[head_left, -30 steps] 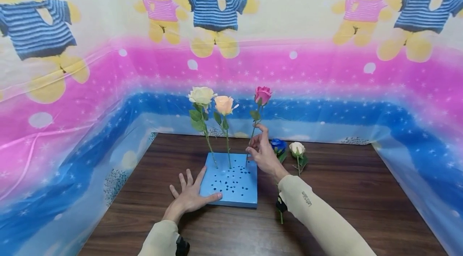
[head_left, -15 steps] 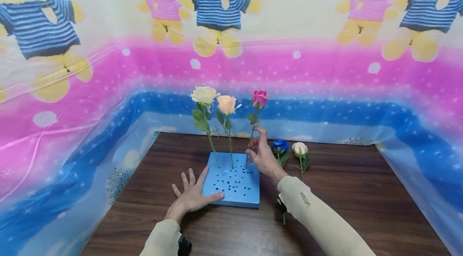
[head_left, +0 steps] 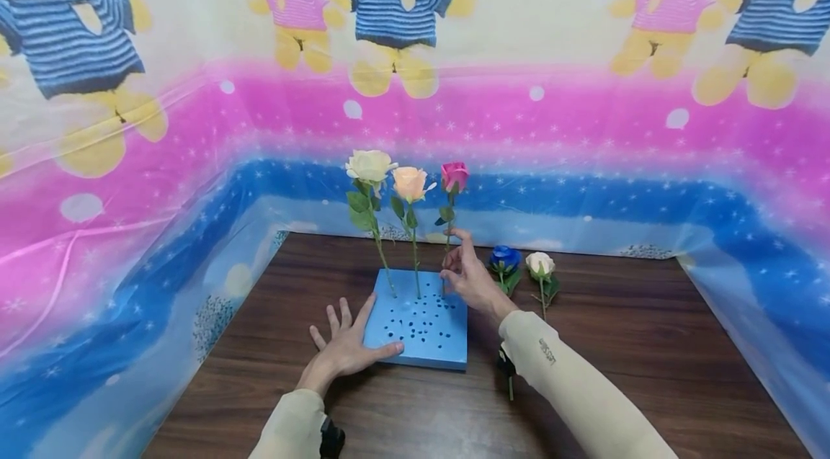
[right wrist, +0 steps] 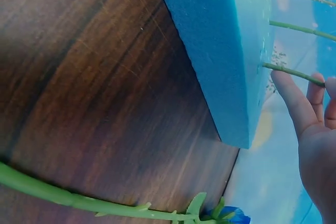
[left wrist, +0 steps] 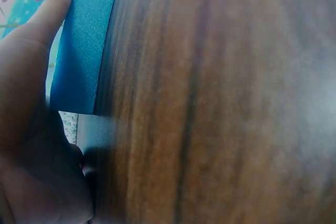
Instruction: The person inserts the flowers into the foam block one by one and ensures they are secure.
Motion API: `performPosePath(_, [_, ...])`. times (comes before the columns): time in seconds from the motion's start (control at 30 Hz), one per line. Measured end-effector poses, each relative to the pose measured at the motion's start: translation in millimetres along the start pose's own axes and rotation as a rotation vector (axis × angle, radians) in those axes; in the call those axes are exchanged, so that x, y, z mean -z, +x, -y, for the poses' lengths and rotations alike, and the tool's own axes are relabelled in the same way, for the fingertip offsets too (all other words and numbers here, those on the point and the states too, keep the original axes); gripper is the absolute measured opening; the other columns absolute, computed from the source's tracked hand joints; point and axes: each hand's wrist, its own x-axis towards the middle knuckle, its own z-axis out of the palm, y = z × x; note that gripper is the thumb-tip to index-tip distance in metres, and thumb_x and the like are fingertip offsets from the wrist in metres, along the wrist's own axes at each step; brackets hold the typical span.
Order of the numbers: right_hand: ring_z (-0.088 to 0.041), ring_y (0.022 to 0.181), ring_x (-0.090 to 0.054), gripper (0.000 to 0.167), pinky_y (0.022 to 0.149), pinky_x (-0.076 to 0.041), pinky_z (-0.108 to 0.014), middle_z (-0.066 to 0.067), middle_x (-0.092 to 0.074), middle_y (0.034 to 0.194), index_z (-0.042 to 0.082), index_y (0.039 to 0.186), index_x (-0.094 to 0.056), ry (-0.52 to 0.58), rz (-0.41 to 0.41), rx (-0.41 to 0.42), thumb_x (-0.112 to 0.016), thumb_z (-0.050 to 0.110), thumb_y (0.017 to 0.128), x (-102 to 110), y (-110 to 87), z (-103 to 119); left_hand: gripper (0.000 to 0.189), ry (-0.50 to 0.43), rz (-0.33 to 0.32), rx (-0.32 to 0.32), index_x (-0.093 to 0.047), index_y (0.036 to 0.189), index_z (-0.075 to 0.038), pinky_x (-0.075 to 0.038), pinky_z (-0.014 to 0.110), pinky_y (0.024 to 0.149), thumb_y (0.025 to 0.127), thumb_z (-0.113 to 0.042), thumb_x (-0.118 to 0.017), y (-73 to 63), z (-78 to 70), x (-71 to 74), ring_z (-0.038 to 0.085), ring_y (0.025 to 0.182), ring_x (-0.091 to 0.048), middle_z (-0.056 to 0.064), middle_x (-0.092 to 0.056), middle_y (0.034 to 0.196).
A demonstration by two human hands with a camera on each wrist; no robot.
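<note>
My right hand [head_left: 475, 280] pinches the stem of a pink rose [head_left: 454, 176], which stands nearly upright. In the right wrist view the lower end of its stem [right wrist: 286, 70] meets the face of a blue foam block [head_left: 444, 352] full of small holes. My left hand [head_left: 346, 349] lies against the block's left side, fingers spread, with the thumb over its front part. To the left of the pink one, a large cream-white rose [head_left: 369, 166] and a peach rose [head_left: 410, 184] stand in the block's far part, the cream-white one leaning left.
A blue rose [head_left: 504, 257] and a small white rose [head_left: 540, 266] lie on the dark wooden table [head_left: 616, 344] to the right of the block. My right forearm passes over the blue rose's stem. A bear-print curtain [head_left: 519, 120] surrounds the table's back and sides.
The pink rose's head has swung left, so its stem is more upright. My right hand keeps its pinch on it. My left hand stays on the block. The head view has shifted slightly.
</note>
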Motion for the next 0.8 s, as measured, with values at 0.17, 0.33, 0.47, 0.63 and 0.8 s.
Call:
performPosePath(0.17, [-0.048, 0.117, -0.071, 0.077, 0.084, -0.069, -0.051, -0.019, -0.054, 0.119, 0.032, 0.168, -0.021, 0.021, 0.036, -0.020, -0.057, -0.006, 0.113, 1.1, 3.3, 0.4, 0.122, 0.012, 0.000, 0.002, -0.014, 0.182, -0.033, 0.016, 0.090, 0.117, 0.088, -0.084, -0.074, 0.5, -0.8, 0.9, 0.061, 0.165, 0.017, 0.035, 0.011, 0.181])
performPosePath(0.33, [-0.041, 0.114, -0.072, 0.071, 0.086, -0.069, -0.052, -0.017, -0.054, 0.118, 0.031, 0.168, -0.026, 0.023, 0.042, -0.043, -0.056, -0.005, 0.114, 0.7, 5.1, -0.7, 0.123, 0.013, 0.002, 0.003, -0.013, 0.181, -0.034, 0.016, 0.090, 0.118, 0.088, -0.086, -0.073, 1.3, 0.9, -1.0, 0.060, 0.165, 0.018, 0.034, 0.011, 0.182])
performPosePath(0.47, [-0.035, 0.112, -0.072, 0.067, 0.086, -0.068, -0.051, -0.014, -0.055, 0.117, 0.033, 0.167, -0.032, 0.006, 0.046, -0.049, -0.056, -0.002, 0.115, 0.3, 6.4, -1.7, 0.123, 0.006, 0.003, 0.004, -0.013, 0.182, -0.034, 0.017, 0.090, 0.117, 0.088, -0.085, -0.073, 2.5, 2.4, -2.5, 0.060, 0.165, 0.017, 0.034, 0.011, 0.182])
performPosePath(0.63, [-0.034, 0.111, -0.072, 0.062, 0.086, -0.068, -0.049, -0.014, -0.058, 0.118, 0.039, 0.164, -0.041, 0.006, 0.057, -0.065, -0.055, 0.002, 0.116, 0.6, 6.7, -2.3, 0.122, 0.002, 0.005, 0.003, -0.013, 0.181, -0.035, 0.018, 0.090, 0.116, 0.088, -0.085, -0.074, 2.0, 1.0, -2.6, 0.061, 0.165, 0.017, 0.034, 0.010, 0.181])
performPosePath(0.8, [-0.032, 0.115, -0.072, 0.061, 0.090, -0.067, -0.050, -0.013, -0.062, 0.124, 0.038, 0.165, -0.040, 0.031, 0.062, -0.115, -0.061, 0.008, 0.116, 3.3, 5.9, -1.1, 0.122, 0.009, 0.002, 0.005, -0.013, 0.182, -0.034, 0.017, 0.090, 0.117, 0.088, -0.085, -0.074, 1.4, -0.1, -1.0, 0.060, 0.165, 0.017, 0.034, 0.011, 0.181])
